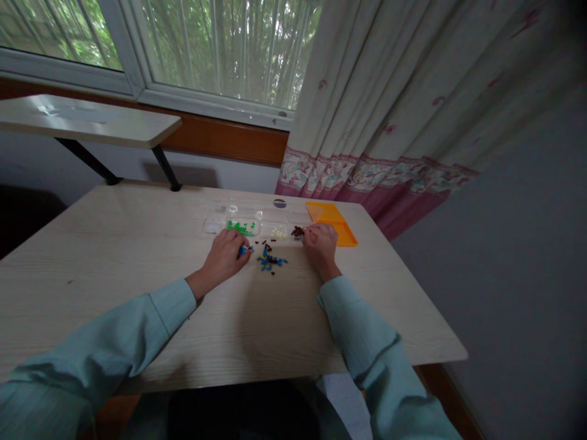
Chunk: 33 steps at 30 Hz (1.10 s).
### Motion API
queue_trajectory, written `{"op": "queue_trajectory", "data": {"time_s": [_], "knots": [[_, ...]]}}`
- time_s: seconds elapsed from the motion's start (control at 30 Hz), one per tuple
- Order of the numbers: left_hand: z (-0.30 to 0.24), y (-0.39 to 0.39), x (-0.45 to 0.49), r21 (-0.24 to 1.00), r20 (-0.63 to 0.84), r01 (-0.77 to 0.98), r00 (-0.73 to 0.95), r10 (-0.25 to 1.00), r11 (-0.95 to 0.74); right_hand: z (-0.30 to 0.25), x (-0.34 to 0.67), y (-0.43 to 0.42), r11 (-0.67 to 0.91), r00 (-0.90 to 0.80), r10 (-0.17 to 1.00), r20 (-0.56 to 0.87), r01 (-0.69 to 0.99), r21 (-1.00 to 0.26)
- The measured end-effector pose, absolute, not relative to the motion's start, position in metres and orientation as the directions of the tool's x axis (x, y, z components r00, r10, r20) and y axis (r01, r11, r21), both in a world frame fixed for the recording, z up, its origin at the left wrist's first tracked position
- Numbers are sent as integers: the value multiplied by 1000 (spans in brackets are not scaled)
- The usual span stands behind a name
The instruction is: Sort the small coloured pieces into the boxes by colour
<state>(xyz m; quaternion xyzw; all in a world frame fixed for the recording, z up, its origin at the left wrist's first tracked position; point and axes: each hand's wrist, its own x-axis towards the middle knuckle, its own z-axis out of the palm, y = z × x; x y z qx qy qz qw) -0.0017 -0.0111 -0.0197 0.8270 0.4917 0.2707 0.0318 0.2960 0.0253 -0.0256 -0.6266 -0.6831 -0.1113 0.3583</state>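
My left hand [225,252] rests on the table, its thumb and fingers curled round some small blue pieces [243,250]. Right of it lies a loose pile of blue, dark brown and a few yellow pieces [269,261]. A clear plastic compartment box [261,213] stands behind the pile. In its front row are green pieces [241,228], pale yellow pieces [277,234] and dark brown pieces [298,231]. My right hand [321,244] is at the brown pieces' compartment, fingers closed together; whatever is between its fingertips is hidden.
An orange tray [347,234] lies behind and right of my right hand, near the table's right edge. A raised shelf [132,129] on black legs stands at the back left of the wooden table [114,263]. A curtain [367,122] and window are behind.
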Motion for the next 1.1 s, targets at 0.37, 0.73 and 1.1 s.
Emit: {"op": "queue_trajectory", "data": {"time_s": [0.37, 0.73, 1.1], "knots": [[-19, -12, -1, 314, 429, 773, 402, 809, -551, -23, 295, 24, 206, 27, 775, 631, 934, -293], [-13, -15, -1, 323, 431, 743, 437, 790, -587, -24, 294, 24, 217, 14, 786, 618, 930, -297], [-16, -12, -1, 383, 457, 687, 440, 773, -618, -20, 293, 22, 240, -10, 788, 615, 925, -294]]}}
